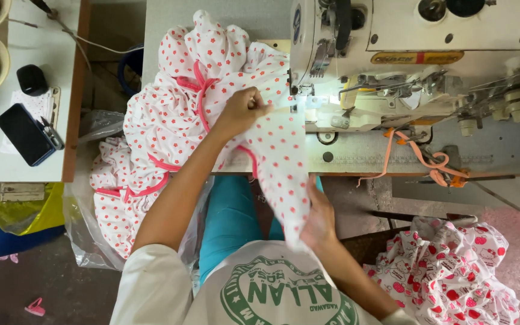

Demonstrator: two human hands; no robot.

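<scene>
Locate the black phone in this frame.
In the head view, the black phone lies at far left on the side table, beside small scissors and below a black round object.

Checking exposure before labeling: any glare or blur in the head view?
Head view: lamp glare washes out the sewing machine bed by the needle; the left hand and dotted fabric stay sharp; floor corners dim, right hand shaded.

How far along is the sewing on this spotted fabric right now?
Looks done: pink trim already edges much of the bunched spotted fabric. In hand: the left hand holds one end at the sewing machine needle, the right hand the other end. How much seam is left cannot be told.
</scene>
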